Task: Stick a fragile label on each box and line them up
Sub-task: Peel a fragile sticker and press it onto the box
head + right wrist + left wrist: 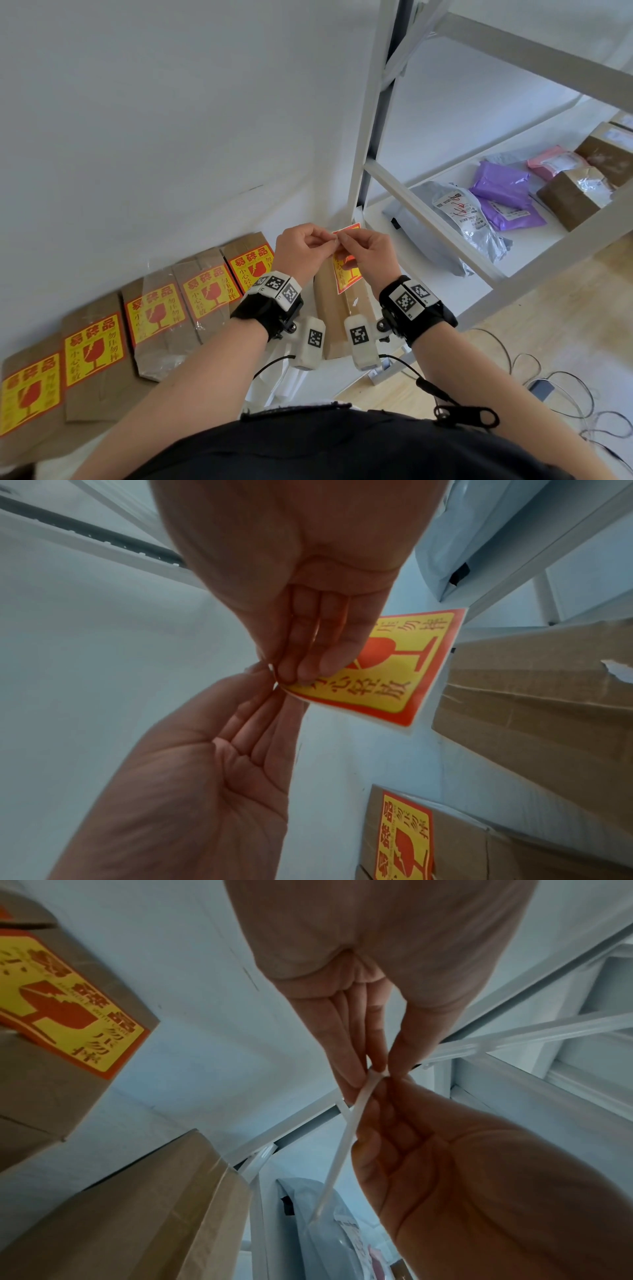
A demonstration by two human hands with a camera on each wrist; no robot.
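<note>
A red-and-yellow fragile label (346,270) on white backing hangs in the air above a plain brown box (337,315). My left hand (329,242) and right hand (342,240) both pinch the label's top corner, fingertips almost touching. In the right wrist view the label (394,677) shows its printed face, with the right hand's fingers (308,664) on its corner and the left hand (205,777) below. In the left wrist view the label (342,1137) is seen edge-on as a white strip. Several labelled boxes (154,315) lie in a row along the wall at left.
A white metal shelf (428,219) stands to the right, holding grey and purple mailer bags (496,192) and brown parcels (575,195). Cables (565,394) trail over the wooden floor at lower right. The white wall (171,120) runs behind the row.
</note>
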